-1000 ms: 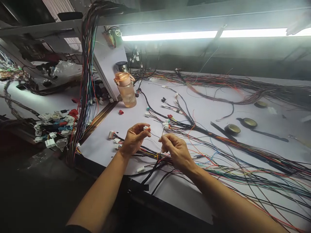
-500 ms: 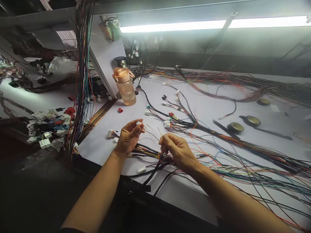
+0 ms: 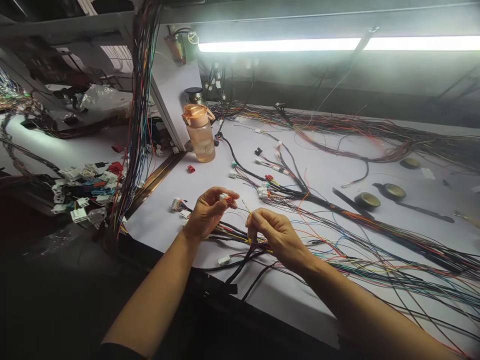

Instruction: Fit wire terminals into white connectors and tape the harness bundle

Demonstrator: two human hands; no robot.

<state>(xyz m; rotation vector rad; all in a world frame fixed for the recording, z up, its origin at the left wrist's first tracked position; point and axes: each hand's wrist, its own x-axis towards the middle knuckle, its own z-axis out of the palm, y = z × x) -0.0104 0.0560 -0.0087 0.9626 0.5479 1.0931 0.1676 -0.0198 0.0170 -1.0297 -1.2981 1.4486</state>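
Our left hand (image 3: 205,215) is clamped on a red-and-white connector (image 3: 226,199); just to its right, our right hand (image 3: 272,230) pinches a thin wire (image 3: 246,205), its tip near the connector. Beyond the left hand, an orange-lidded bottle (image 3: 201,140) stands on the table (image 3: 157,205).

Single head-worn view, facing forward and down, fairly close above the white workbench (image 3: 161,200)

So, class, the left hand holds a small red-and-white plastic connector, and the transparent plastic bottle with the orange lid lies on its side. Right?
No: the transparent plastic bottle with the orange lid stands upright, as the head view shows. The left hand does hold the small red-and-white plastic connector.
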